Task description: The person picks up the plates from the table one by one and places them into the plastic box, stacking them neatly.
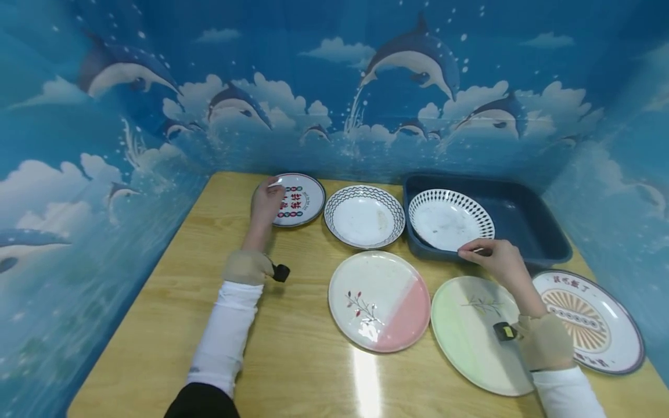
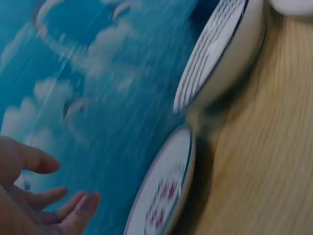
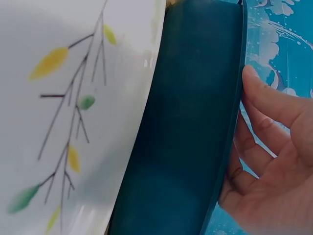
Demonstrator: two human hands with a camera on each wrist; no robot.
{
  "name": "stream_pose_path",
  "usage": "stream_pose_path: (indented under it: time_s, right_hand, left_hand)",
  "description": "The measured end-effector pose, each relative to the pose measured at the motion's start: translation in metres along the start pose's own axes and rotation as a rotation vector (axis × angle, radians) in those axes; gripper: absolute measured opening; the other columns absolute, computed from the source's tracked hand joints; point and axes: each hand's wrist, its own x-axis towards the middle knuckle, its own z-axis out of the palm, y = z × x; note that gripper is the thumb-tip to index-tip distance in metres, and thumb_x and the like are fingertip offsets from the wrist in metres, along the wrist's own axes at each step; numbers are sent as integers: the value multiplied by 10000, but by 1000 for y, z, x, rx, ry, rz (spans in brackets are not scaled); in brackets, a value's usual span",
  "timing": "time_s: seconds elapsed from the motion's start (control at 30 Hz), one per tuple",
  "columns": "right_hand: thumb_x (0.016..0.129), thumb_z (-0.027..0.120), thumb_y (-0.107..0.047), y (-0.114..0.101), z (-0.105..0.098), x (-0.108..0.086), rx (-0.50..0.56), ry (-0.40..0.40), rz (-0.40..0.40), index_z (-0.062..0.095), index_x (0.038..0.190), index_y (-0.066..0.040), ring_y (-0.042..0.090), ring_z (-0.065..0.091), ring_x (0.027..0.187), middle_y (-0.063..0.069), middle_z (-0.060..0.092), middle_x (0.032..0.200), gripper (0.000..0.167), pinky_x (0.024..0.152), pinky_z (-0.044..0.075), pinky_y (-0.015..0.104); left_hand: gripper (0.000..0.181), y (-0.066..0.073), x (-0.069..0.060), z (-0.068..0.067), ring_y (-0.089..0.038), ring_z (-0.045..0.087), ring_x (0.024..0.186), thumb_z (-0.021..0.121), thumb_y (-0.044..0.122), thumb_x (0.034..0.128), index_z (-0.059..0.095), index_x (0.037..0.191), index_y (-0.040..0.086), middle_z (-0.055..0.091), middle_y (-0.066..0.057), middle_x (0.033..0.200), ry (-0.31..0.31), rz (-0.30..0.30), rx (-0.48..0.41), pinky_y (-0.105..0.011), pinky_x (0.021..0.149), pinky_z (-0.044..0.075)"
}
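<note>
A small white plate with red characters [image 1: 304, 200] stands at the back left of the table. My left hand [image 1: 266, 203] is over its left side; in the left wrist view its fingers [image 2: 80, 210] are loosely spread with nothing between them. A blue basin [image 1: 514, 215] holds a white plate with a black-patterned rim [image 1: 444, 217], low at its left end. My right hand [image 1: 496, 261] pinches this plate's near edge, beside the basin's front rim. In the right wrist view the rim hides part of my curled fingers [image 3: 252, 152] and the plate.
A wavy-rimmed white plate [image 1: 364, 216] stands between the small plate and the basin. Nearer are a pink-and-white plate [image 1: 384, 302], a pale green plate [image 1: 470, 337] and an oval-looking patterned plate [image 1: 617, 325]. A dolphin-printed backdrop [image 1: 334, 69] encloses the table [image 1: 292, 360].
</note>
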Motion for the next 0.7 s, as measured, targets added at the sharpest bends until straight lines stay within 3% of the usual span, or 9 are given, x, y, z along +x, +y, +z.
stream_pose_path:
  time_s: [0.1, 0.17, 0.3, 0.37, 0.5, 0.6, 0.7]
  right_hand:
    - [924, 748, -406, -1, -3, 2, -7, -21, 4, 788, 1048, -79, 354, 697, 953, 141, 761, 1001, 352, 754, 522, 391]
    - [925, 750, -396, -1, -4, 3, -11, -30, 8, 786, 1045, -73, 372, 692, 963, 160, 756, 1013, 347, 756, 524, 410]
    - [918, 761, -378, -3, -6, 4, -22, -37, 22, 785, 1037, -68, 379, 687, 962, 172, 753, 1015, 332, 743, 516, 402]
    - [915, 764, -376, -4, -6, 4, -23, -43, 25, 783, 1034, -64, 378, 687, 954, 173, 754, 1006, 335, 729, 509, 386]
    - [914, 763, -385, -3, -6, 6, -21, -58, 27, 783, 1036, -62, 384, 688, 958, 176, 755, 1004, 346, 729, 512, 385]
    - [913, 762, -390, -4, -5, 6, -13, -72, 38, 783, 1036, -60, 393, 686, 972, 178, 755, 1008, 352, 739, 516, 402]
    - [910, 767, -381, -5, -5, 7, -6, -81, 45, 783, 1027, -60, 391, 684, 969, 173, 755, 1002, 342, 733, 510, 396]
  left_hand:
    - [557, -12, 3, -23, -318, 527, 1293, 486, 169, 1048, 330, 1565, 32, 495, -219, 1472, 64, -85, 10, -378, 1050, 496]
    - [614, -21, 4, -35, -339, 471, 1356, 474, 183, 1054, 232, 1599, 37, 418, -243, 1525, 76, -133, 19, -404, 1107, 460]
    - [707, -37, 3, -49, -383, 328, 1460, 454, 201, 1056, 68, 1618, 12, 244, -278, 1612, 29, -201, 50, -459, 1211, 329]
    - [713, -43, 3, -51, -376, 375, 1428, 445, 199, 1061, 45, 1613, -9, 228, -289, 1614, -10, -228, 71, -449, 1199, 356]
    - [659, -52, 4, -49, -240, 647, 1071, 400, 173, 1084, 55, 1607, -32, 416, -305, 1465, -91, -270, 52, -333, 1000, 557]
    - [598, -57, 6, -45, -138, 689, 761, 330, 158, 1106, 63, 1603, -39, 553, -266, 1227, -170, -288, -41, -274, 828, 621]
    - [555, -60, 9, -43, -150, 719, 679, 282, 142, 1115, 80, 1601, -35, 607, -245, 1097, -221, -294, -132, -307, 806, 630]
